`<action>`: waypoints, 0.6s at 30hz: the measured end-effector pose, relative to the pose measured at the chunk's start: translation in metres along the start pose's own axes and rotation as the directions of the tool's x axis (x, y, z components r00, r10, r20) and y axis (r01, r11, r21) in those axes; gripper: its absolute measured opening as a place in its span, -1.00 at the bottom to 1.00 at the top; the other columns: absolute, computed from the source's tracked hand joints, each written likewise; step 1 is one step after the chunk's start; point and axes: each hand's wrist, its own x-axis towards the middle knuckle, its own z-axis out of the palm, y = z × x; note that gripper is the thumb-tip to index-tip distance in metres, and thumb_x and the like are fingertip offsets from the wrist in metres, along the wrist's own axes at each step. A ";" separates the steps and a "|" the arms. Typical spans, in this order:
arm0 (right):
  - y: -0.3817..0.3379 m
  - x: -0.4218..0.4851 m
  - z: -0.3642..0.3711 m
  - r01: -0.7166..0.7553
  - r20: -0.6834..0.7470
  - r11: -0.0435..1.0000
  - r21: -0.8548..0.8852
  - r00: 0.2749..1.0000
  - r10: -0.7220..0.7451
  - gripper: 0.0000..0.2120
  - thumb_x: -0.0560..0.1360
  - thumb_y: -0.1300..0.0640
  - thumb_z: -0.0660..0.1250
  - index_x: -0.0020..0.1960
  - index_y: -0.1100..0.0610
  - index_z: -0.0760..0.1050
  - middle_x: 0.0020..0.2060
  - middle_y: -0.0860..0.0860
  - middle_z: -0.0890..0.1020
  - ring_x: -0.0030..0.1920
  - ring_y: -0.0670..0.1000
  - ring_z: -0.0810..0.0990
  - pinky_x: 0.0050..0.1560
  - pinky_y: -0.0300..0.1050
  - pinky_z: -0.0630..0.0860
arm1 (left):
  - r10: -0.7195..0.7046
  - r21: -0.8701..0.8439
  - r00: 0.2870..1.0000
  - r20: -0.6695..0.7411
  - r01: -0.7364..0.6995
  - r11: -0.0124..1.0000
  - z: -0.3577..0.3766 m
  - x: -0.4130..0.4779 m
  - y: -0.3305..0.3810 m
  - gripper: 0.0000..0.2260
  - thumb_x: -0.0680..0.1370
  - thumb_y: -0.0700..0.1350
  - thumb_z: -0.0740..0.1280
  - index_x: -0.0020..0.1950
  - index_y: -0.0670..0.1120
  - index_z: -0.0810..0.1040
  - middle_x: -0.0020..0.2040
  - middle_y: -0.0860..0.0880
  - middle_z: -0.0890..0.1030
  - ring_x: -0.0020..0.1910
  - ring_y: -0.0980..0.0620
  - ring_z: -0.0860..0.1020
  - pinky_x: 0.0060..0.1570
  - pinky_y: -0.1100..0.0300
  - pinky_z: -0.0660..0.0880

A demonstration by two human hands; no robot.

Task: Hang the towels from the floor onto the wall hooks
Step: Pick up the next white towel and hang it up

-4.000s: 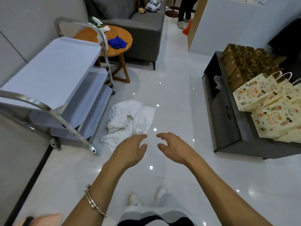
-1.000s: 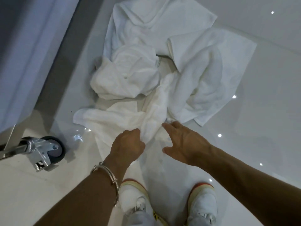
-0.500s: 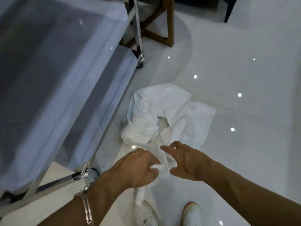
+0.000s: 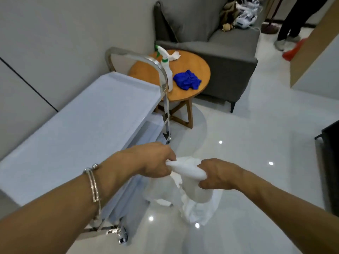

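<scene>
cam: 1, head-worn, wide-angle | faces: forward and down along my forearms | near: left hand (image 4: pixel 156 162), right hand (image 4: pixel 218 175), towel (image 4: pixel 189 171) close below lens | left: cart (image 4: pixel 82 125) beside me | far: round table (image 4: pixel 194 66), sofa (image 4: pixel 229 57)

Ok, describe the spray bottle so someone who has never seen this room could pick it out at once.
Find the grey sofa; a round wooden table stands in front of it. At the table's left edge, just behind the steel cart's handle, stands the spray bottle. It is the only upright thing there: white with a green trigger, beside a crumpled blue cloth.
</scene>
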 end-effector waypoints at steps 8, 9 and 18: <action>-0.049 -0.118 -0.146 -0.044 -0.257 0.978 -0.204 0.966 -0.011 -0.75 0.45 -0.01 0.33 0.11 0.02 0.56 -0.02 0.02 0.56 -0.10 0.00 0.51 -0.14 -0.14 0.47 | -0.094 0.150 0.931 -0.353 0.156 0.976 -0.126 -0.113 0.063 -0.83 0.52 -0.10 0.23 -0.28 0.00 0.38 -0.28 0.02 0.45 -0.25 0.04 0.42 -0.25 0.22 0.32; -0.055 -0.131 -0.159 -0.041 -0.288 0.973 -0.228 0.957 -0.027 -0.79 0.45 -0.01 0.32 0.04 0.02 0.56 -0.03 0.02 0.56 -0.11 0.00 0.51 -0.18 -0.15 0.46 | -0.095 0.167 0.913 -0.398 0.174 0.970 -0.136 -0.128 0.068 -0.76 0.51 -0.11 0.23 -0.36 -0.02 0.34 -0.29 0.00 0.45 -0.25 0.02 0.41 -0.25 0.21 0.31; -0.092 -0.232 -0.219 -0.031 -0.542 0.977 -0.212 0.835 -0.091 -0.88 0.40 -0.04 0.37 -0.19 -0.03 0.46 -0.18 0.00 0.59 -0.12 0.06 0.55 -0.18 -0.09 0.49 | -0.090 0.159 0.747 -0.659 0.255 0.954 -0.173 -0.216 0.077 -0.83 0.47 -0.14 0.19 -0.33 -0.08 0.38 -0.27 -0.08 0.50 -0.20 -0.14 0.48 -0.30 0.17 0.36</action>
